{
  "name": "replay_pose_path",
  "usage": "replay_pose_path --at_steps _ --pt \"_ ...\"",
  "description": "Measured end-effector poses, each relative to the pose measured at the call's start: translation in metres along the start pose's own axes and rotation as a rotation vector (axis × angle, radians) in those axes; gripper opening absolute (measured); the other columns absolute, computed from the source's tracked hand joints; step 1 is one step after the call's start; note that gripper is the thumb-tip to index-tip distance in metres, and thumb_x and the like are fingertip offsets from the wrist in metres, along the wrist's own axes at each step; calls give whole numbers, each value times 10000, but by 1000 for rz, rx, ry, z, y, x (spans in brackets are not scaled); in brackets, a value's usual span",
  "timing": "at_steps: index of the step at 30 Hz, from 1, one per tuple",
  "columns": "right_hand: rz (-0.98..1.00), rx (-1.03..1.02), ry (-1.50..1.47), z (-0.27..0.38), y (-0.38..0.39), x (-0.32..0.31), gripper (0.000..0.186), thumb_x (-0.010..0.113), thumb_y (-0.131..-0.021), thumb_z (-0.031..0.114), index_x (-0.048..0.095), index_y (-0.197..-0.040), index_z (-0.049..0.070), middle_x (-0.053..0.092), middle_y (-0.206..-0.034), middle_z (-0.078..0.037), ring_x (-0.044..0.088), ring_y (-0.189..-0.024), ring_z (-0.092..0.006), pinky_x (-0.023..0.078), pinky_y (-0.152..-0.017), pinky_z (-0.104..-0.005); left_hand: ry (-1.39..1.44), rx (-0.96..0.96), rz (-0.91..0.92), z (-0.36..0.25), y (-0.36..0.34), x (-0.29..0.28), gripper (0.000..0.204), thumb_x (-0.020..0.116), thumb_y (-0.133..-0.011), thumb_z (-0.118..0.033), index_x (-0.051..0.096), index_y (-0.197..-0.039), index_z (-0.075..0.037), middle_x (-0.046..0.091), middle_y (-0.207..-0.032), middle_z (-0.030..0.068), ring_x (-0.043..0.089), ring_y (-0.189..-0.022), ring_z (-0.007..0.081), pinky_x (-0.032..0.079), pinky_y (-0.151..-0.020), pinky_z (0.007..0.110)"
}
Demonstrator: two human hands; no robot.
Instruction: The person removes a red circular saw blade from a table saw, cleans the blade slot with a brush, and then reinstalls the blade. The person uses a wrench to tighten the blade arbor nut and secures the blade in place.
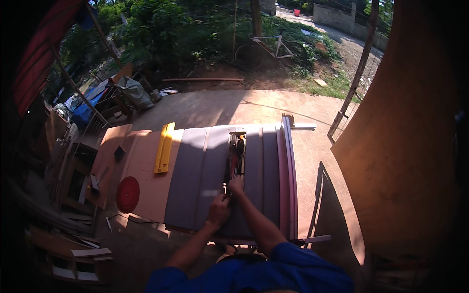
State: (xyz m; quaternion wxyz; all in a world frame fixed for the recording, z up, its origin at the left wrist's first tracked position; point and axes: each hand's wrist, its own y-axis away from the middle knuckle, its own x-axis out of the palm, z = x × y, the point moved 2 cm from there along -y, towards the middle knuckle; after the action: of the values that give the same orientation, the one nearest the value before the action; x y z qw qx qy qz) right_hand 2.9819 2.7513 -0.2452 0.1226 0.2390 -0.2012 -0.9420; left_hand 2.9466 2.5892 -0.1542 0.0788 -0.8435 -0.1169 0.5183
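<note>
1. The grey-topped table saw [262, 171] spreads beneath both my hands.
2. Its long opening [237, 151] (dark mechanism inside) runs ahead from my right hand [236, 185].
3. The yellow bar [164, 148] lies ahead and left of my hands.
4. The red disc [128, 194] sits well left of my left hand [219, 210].
5. Both hands look curled at the opening's near end; what they pinch, I can't tell.

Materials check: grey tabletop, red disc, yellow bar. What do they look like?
Grey tabletop: probably metal, matte; flat and rigid-looking, with straight grooves, though a coated board isn't ruled out.
Red disc: likely coated metal, dull finish; thin-looking, evenly coloured.
Yellow bar: painted metal or moulded plastic, can't tell which; bright, uniform colour and crisp edges fit both.
</note>
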Motion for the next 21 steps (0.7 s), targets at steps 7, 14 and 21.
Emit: replay_pose_path --at_steps 7,14,21 --pt "101 -61 241 21 32 -28 352 663 -872 121 645 -1205 7 680 -1202 -294 645 -1179 -453 520 -1013 -522 101 -44 -2 7 7 3 319 636 -907 -93 666 -1221 -50 668 -1063 215 659 -994 419 550 -857 490" --pt "125 -114 368 25 21 -38 298 684 -871 135 701 -1123 -22 703 -1163 -286 668 -1149 -435 554 -979 -504 184 -144 -27 13 -3 4 231 606 -972 -197 698 -1143 -71 672 -966 238 657 -935 456 528 -820 527" --pt "192 -100 392 32 26 -39 327 670 -886 132 702 -1184 2 684 -1231 -273 652 -1191 -431 538 -1010 -502 331 -227 -83 29 -1 12 260 629 -973 -227 723 -1146 -57 679 -961 248 660 -966 449 516 -840 522"
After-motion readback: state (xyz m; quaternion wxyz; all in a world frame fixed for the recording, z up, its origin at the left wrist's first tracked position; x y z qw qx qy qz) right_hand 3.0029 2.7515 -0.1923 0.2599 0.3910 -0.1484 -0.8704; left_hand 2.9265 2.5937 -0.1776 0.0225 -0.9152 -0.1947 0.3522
